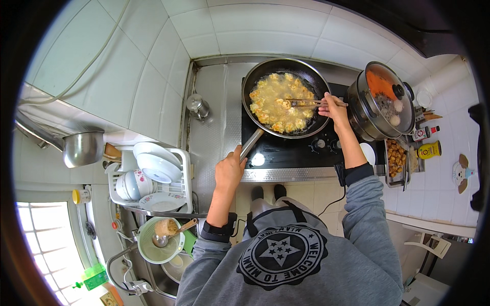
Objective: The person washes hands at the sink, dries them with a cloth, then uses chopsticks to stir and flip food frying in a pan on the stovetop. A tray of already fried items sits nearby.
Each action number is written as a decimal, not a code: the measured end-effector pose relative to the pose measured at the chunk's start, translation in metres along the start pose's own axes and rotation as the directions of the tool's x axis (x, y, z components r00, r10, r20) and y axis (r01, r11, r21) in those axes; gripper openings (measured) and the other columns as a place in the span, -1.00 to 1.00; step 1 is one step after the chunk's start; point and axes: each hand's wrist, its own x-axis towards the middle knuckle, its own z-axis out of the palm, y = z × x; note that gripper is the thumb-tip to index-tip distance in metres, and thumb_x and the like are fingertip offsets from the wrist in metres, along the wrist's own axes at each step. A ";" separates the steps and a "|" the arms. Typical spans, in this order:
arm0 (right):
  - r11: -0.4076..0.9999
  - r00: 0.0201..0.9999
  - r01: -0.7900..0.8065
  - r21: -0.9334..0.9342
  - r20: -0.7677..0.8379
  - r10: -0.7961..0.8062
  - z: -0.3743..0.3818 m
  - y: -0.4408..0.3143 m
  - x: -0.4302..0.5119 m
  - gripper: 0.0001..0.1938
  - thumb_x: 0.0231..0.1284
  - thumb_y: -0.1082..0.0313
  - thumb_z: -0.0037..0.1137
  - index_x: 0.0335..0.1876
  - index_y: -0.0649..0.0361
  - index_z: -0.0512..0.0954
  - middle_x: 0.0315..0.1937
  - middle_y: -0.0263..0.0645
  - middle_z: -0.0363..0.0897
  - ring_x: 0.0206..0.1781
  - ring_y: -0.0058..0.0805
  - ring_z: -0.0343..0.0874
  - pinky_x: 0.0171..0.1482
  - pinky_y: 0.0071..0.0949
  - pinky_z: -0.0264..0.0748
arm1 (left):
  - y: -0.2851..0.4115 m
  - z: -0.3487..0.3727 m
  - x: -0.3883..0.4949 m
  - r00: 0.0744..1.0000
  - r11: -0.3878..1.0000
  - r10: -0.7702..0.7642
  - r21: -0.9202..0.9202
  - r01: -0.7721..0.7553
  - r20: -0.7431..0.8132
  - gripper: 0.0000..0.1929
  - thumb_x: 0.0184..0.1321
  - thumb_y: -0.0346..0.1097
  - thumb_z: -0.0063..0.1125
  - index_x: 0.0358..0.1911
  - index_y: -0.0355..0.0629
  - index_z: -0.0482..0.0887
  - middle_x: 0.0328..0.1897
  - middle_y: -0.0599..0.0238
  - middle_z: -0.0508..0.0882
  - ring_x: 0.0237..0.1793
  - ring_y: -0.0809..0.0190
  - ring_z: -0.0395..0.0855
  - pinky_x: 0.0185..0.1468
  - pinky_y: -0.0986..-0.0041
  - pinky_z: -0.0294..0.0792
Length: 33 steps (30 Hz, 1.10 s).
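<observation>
My left hand (229, 167) grips the metal handle (251, 144) of a dark frying pan (320, 78), which sits on the black glass cooktop (283, 155). Bubbling oil fills the pan, and several golden fritter-like pieces (289, 125) fry in it, many along the rim of the oil. In my right hand (332, 109) is a pair of wooden chopsticks (311, 103). Their tips reach into the pan and touch or lie over a pale piece (283, 103) near the middle; whether they pinch it I cannot tell.
Right of the pan stands a lidded steamer pot (361, 111). A metal tray (391, 183) beyond it holds browned fried pieces. A small metal pot (198, 106) is on the steel counter at left. Farther left are a dish rack (187, 191) and a green colander (145, 250) over the sink.
</observation>
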 end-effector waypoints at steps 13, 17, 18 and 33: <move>0.992 0.993 0.081 -0.093 0.092 -0.073 -0.015 0.007 -0.009 -0.59 0.45 -0.01 0.04 -0.22 0.22 0.69 -0.53 -0.45 0.53 -0.52 -0.75 0.44 -0.46 -0.67 0.42 | 0.000 0.001 0.000 1.000 1.000 0.001 -0.002 -0.001 0.001 -0.53 0.22 -0.16 0.27 0.19 -0.07 0.50 -0.33 0.05 0.70 -0.37 -0.10 0.73 -0.29 0.13 0.55; 0.973 0.971 0.178 -0.149 0.184 -0.150 -0.006 0.010 -0.016 -0.60 0.44 0.04 0.07 -0.17 0.29 0.70 -0.50 -0.40 0.57 -0.47 -0.67 0.49 -0.38 -0.60 0.49 | 0.001 0.000 0.000 1.000 1.000 0.011 -0.006 -0.011 -0.008 -0.53 0.21 -0.16 0.28 0.18 -0.08 0.50 -0.34 0.05 0.70 -0.37 -0.10 0.72 -0.29 0.12 0.55; 0.966 0.960 0.211 -0.149 0.215 -0.176 -0.005 0.010 -0.018 -0.61 0.45 0.06 0.07 -0.16 0.30 0.70 -0.50 -0.38 0.58 -0.46 -0.65 0.51 -0.36 -0.58 0.49 | 0.001 0.000 0.000 1.000 1.000 0.011 -0.009 -0.011 -0.011 -0.53 0.21 -0.17 0.28 0.18 -0.08 0.50 -0.34 0.06 0.70 -0.37 -0.10 0.72 -0.29 0.12 0.55; 0.786 0.874 0.483 -0.385 0.171 -0.454 -0.017 -0.025 -0.051 -0.77 0.40 0.29 0.11 -0.22 0.31 0.67 -0.45 -0.21 0.57 -0.43 -0.44 0.55 -0.33 -0.48 0.42 | 0.001 0.001 0.000 1.000 1.000 -0.018 -0.011 0.019 0.007 -0.52 0.20 -0.17 0.29 0.19 -0.05 0.51 -0.32 0.06 0.70 -0.35 -0.11 0.72 -0.28 0.12 0.54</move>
